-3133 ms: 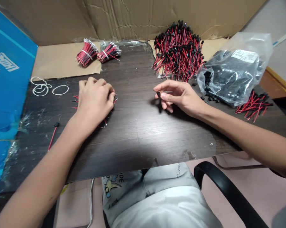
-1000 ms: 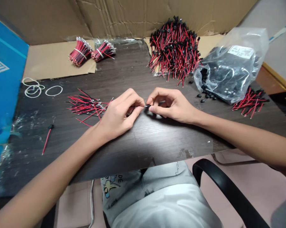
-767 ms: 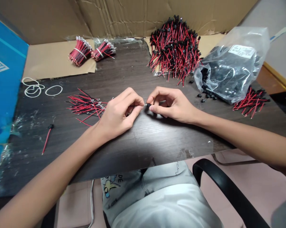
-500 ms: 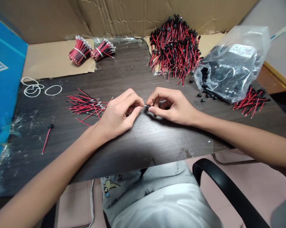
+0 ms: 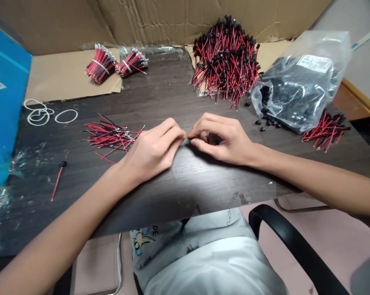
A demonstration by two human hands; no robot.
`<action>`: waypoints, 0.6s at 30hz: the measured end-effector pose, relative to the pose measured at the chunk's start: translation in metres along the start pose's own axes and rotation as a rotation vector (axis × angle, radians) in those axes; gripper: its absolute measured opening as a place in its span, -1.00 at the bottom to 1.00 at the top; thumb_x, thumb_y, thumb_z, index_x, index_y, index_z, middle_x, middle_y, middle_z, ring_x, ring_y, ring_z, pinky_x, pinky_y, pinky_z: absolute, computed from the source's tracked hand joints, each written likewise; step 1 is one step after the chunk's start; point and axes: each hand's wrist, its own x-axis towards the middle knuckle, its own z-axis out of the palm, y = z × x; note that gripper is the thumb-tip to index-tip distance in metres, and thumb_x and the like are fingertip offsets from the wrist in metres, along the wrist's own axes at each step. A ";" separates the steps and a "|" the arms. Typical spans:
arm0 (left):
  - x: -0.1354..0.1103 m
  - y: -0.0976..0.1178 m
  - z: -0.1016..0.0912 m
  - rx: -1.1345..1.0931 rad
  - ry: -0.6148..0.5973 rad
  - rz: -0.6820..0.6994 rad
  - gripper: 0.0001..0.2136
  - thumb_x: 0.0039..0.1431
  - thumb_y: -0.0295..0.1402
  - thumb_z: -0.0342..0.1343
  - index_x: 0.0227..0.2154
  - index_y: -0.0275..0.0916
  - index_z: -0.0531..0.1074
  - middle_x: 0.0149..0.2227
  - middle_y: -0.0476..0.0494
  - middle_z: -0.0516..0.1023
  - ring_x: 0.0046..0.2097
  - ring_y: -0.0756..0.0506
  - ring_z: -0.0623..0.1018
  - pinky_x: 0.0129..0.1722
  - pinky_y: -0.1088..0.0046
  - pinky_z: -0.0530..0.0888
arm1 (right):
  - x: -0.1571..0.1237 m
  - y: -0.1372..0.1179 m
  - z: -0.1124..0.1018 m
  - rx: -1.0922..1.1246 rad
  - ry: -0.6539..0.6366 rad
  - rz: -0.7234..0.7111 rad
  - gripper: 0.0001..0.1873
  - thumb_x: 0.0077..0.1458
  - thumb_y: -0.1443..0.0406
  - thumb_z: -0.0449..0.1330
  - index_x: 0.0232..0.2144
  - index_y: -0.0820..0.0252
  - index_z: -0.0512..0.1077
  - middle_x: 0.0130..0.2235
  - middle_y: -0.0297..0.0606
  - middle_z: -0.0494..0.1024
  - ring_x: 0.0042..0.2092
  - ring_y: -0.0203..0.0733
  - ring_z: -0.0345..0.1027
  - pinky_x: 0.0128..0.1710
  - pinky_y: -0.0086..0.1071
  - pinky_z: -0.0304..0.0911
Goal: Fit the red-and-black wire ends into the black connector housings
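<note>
On the table [image 5: 160, 92] at left, bare wires [image 5: 103, 136] are waiting, likely undone. The left hand [image 5: 154, 149] is pinching narrowly; I cannot tell on what. Beside it, a plug [image 5: 190, 138] is poking from the right hand [image 5: 226, 137], pinched in its grip. Behind, a big pile [image 5: 229, 61] is wearing plugs, looking done.

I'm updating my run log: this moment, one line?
left hand: pinched, contents unseen; right hand: pinching black plastic connector; near left hand: loose red-and-black wires

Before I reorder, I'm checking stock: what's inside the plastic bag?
Small black parts show through the plastic bag; some lie at its mouth. What's behind the white label, or deeper, is hidden.
</note>
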 end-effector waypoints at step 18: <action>0.002 0.000 0.000 -0.150 0.024 -0.088 -0.92 0.37 -0.50 0.10 -0.24 -0.24 0.46 -0.27 -0.06 0.52 -0.27 0.01 0.53 -0.26 0.48 0.47 | 0.000 -0.002 0.000 -0.051 0.009 -0.040 -0.76 0.37 0.32 0.20 0.05 0.22 0.43 -0.18 -0.27 0.58 -0.34 -0.37 0.42 -0.30 -0.48 0.43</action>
